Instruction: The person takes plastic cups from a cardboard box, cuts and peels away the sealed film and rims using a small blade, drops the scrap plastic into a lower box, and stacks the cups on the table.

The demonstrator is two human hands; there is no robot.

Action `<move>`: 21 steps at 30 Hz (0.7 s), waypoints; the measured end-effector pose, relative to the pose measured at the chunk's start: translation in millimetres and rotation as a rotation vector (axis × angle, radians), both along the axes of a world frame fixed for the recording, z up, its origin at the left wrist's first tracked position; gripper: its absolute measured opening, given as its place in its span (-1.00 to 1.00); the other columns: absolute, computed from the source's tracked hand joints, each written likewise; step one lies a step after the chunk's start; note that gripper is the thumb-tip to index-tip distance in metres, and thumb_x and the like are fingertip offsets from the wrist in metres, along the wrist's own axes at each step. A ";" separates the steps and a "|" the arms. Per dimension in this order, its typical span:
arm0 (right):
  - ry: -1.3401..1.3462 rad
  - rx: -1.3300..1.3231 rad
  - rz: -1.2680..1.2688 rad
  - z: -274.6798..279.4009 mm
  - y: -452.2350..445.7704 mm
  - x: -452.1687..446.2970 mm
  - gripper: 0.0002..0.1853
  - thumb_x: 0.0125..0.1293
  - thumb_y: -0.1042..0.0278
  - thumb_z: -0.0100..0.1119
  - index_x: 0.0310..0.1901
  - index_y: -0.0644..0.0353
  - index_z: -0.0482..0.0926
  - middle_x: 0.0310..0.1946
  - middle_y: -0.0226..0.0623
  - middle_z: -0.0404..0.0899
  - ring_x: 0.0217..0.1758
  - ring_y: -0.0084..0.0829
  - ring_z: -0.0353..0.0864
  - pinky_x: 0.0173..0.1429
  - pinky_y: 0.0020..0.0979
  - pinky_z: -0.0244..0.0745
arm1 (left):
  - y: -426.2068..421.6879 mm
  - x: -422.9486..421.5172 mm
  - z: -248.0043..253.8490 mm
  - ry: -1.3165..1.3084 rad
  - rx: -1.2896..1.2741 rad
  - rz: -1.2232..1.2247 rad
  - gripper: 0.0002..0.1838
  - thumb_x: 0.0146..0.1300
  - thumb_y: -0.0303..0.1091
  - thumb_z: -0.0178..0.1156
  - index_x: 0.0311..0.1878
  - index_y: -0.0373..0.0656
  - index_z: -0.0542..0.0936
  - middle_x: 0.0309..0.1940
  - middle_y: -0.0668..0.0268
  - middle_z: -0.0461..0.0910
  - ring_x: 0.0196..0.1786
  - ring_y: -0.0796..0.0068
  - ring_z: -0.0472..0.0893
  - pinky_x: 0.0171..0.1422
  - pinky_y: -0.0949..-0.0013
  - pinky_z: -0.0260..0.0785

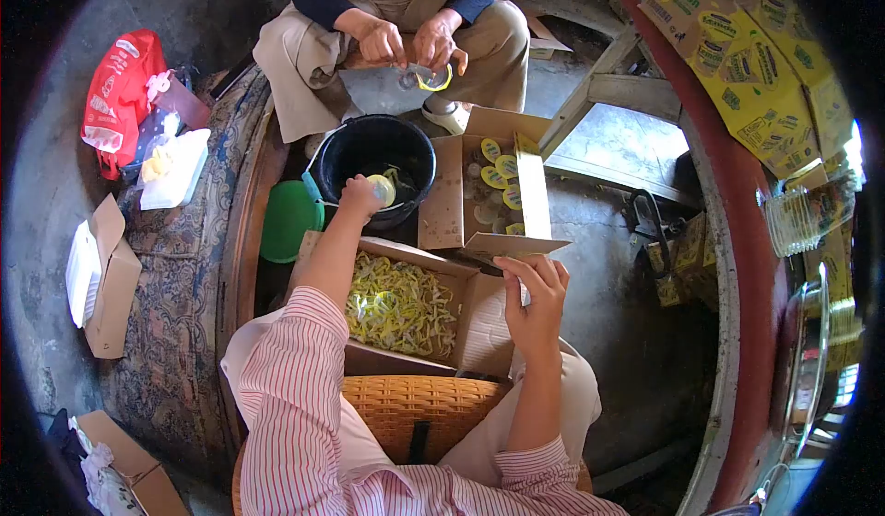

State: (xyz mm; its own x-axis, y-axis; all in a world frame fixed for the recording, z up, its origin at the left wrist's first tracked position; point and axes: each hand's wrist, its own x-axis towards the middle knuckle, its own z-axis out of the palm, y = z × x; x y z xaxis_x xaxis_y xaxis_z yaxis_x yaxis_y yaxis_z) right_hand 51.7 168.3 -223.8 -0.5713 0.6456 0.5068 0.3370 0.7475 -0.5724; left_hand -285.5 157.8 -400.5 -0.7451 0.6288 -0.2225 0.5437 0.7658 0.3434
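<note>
My left hand (362,197) reaches over the rim of a black bucket (424,161), its fingers closed on a pale, yellowish round plastic cup (381,189). Something yellowish lies inside the bucket. On the other side, my right hand (536,299) is raised near a flap of the right carton, thumb and index finger pinched on a thin dark blade-like tool (486,263), partly lost against the cardboard. Between my knees a cardboard box (470,318) holds a heap of yellow-green and whitish plastic strips (401,304). Round yellow printed lids (493,177) lie in the carton (447,193) beside the bucket.
Opposite sits a person whose hands (410,46) work on a clear cup with a yellow rim (435,77). A green lid (290,221) leans beside the bucket. A red bag (120,101) and white foam boxes (175,170) stand left. Yellow printed cartons (747,55) line the right.
</note>
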 end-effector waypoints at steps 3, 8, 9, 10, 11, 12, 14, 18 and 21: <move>-0.009 0.003 -0.001 1.0 -0.6 0.9 -0.78 0.02 0.59 0.07 -0.30 0.09 0.59 -0.45 -0.36 0.45 -0.32 -0.36 0.42 0.02 -0.30 0.14 | 0.4 4.3 11.5 -0.004 -0.044 -0.033 -0.21 -0.33 -0.04 0.44 -0.04 -0.31 0.36 -0.07 -0.06 0.40 -0.04 0.04 0.49 0.05 0.18 0.39; 0.000 -0.003 -0.003 3.1 -0.8 1.7 -0.80 0.03 0.58 0.09 -0.30 0.09 0.59 -0.45 -0.37 0.45 -0.31 -0.36 0.43 0.03 -0.31 0.14 | 1.6 7.0 16.5 0.050 -0.098 -0.072 -0.25 -0.32 -0.08 0.44 -0.06 -0.30 0.38 -0.08 -0.04 0.41 -0.07 0.06 0.51 0.01 0.21 0.41; 0.003 -0.006 -0.003 4.1 -0.9 1.7 -0.80 0.03 0.58 0.09 -0.30 0.09 0.59 -0.45 -0.37 0.45 -0.31 -0.37 0.43 0.03 -0.31 0.13 | 2.0 8.3 19.2 0.040 -0.112 -0.065 -0.27 -0.30 -0.11 0.44 -0.04 -0.26 0.39 -0.06 0.00 0.42 -0.03 0.09 0.50 0.03 0.21 0.40; 0.002 -0.011 -0.004 4.9 -1.1 1.9 -0.80 0.03 0.57 0.09 -0.30 0.09 0.60 -0.45 -0.38 0.45 -0.31 -0.37 0.43 0.03 -0.31 0.13 | 2.4 9.3 21.9 0.029 -0.126 -0.059 -0.29 -0.29 -0.14 0.44 -0.01 -0.22 0.41 -0.04 0.03 0.42 0.00 0.11 0.49 0.06 0.21 0.39; 0.001 -0.017 -0.005 5.5 -1.4 2.0 -0.80 0.04 0.57 0.09 -0.30 0.09 0.60 -0.45 -0.38 0.45 -0.31 -0.37 0.43 0.03 -0.31 0.13 | 2.7 10.5 24.5 0.019 -0.140 -0.052 -0.30 -0.27 -0.17 0.44 0.01 -0.19 0.42 -0.02 0.07 0.42 0.04 0.13 0.48 0.09 0.21 0.38; 0.001 -0.023 -0.006 5.8 -1.6 2.0 -0.80 0.04 0.57 0.09 -0.30 0.09 0.60 -0.45 -0.38 0.45 -0.31 -0.37 0.43 0.03 -0.31 0.13 | 2.8 11.4 25.9 0.022 -0.146 -0.059 -0.31 -0.27 -0.17 0.44 0.01 -0.18 0.43 -0.02 0.07 0.42 0.04 0.13 0.48 0.09 0.22 0.38; 0.006 -0.020 -0.005 5.1 -1.4 2.1 -0.80 0.04 0.57 0.09 -0.30 0.09 0.60 -0.45 -0.38 0.45 -0.31 -0.37 0.43 0.03 -0.32 0.13 | 2.8 13.6 28.6 0.028 -0.158 -0.073 -0.31 -0.27 -0.17 0.45 0.01 -0.15 0.44 -0.01 0.08 0.42 0.04 0.13 0.48 0.09 0.22 0.38; 0.007 -0.018 -0.001 3.6 -0.4 2.9 -0.80 0.04 0.58 0.09 -0.29 0.09 0.60 -0.45 -0.38 0.45 -0.30 -0.37 0.43 0.04 -0.31 0.12 | 4.7 18.4 32.8 0.048 -0.176 -0.073 -0.34 -0.26 -0.19 0.43 -0.01 -0.14 0.44 -0.01 0.08 0.42 0.04 0.13 0.47 0.09 0.22 0.39; -0.004 -0.028 -0.004 5.0 -0.7 3.4 -0.79 0.04 0.58 0.09 -0.29 0.10 0.60 -0.45 -0.38 0.44 -0.30 -0.37 0.43 0.04 -0.31 0.12 | 4.9 20.0 36.1 0.040 -0.186 -0.073 -0.35 -0.25 -0.21 0.43 -0.01 -0.14 0.44 -0.01 0.09 0.42 0.05 0.12 0.47 0.09 0.22 0.39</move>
State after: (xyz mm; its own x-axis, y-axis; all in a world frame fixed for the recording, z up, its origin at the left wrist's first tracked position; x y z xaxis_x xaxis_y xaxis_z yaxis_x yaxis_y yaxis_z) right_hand 55.1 167.6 -218.8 -0.5708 0.6617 0.4862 0.3421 0.7300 -0.5917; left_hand -265.4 162.8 -364.4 -0.7096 0.6323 -0.3110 0.6105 0.7721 0.1768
